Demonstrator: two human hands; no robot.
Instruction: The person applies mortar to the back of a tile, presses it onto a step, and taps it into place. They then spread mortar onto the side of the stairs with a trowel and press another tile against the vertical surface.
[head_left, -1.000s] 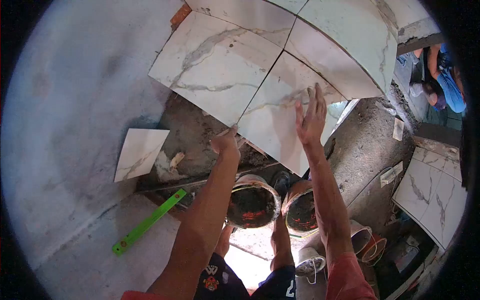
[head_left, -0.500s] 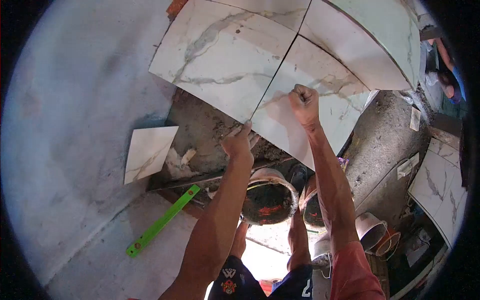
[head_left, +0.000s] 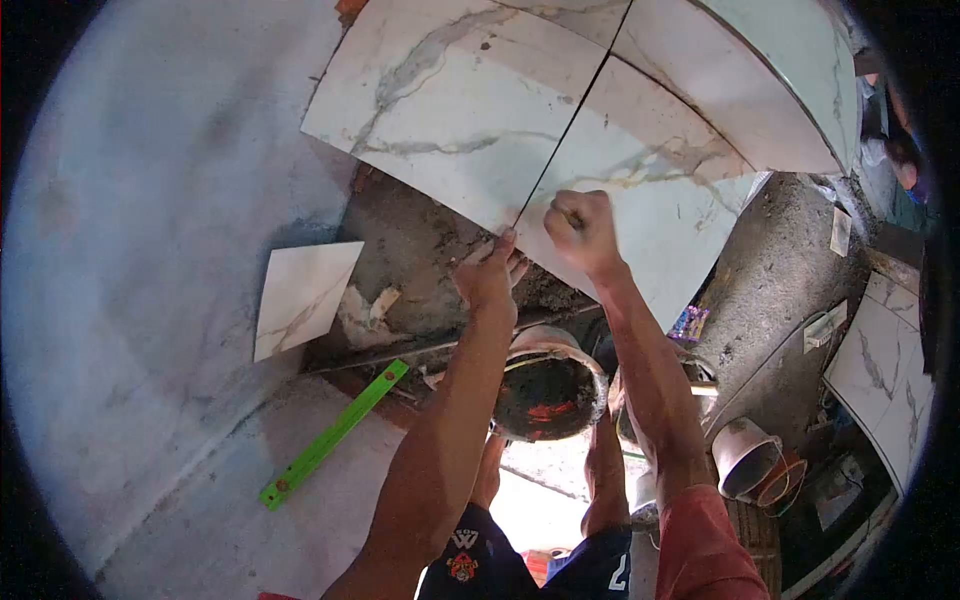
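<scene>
My left hand point(head_left: 487, 272) is at the front edge of the marbled tiles, one fingertip right at the dark joint and its other fingers apart below the edge. My right hand point(head_left: 584, 228) is closed in a fist, knuckles toward the joint, over the right tile point(head_left: 660, 240). Nothing shows in the fist. Across the joint lies the left tile point(head_left: 450, 110), white with grey veins like its neighbour. Beneath the front edges runs a rough strip of mortar point(head_left: 410, 235).
A small tile piece point(head_left: 307, 300) leans by the wall at left, above a green spirit level point(head_left: 335, 435). Below my hands stands a bucket point(head_left: 550, 395) with dark contents. More buckets point(head_left: 745, 457) and marbled tiles point(head_left: 880, 365) are at right.
My right fist has moved left across the tile, closer to the joint. My left hand keeps its place at the joint's front end. The view has shifted slightly.
</scene>
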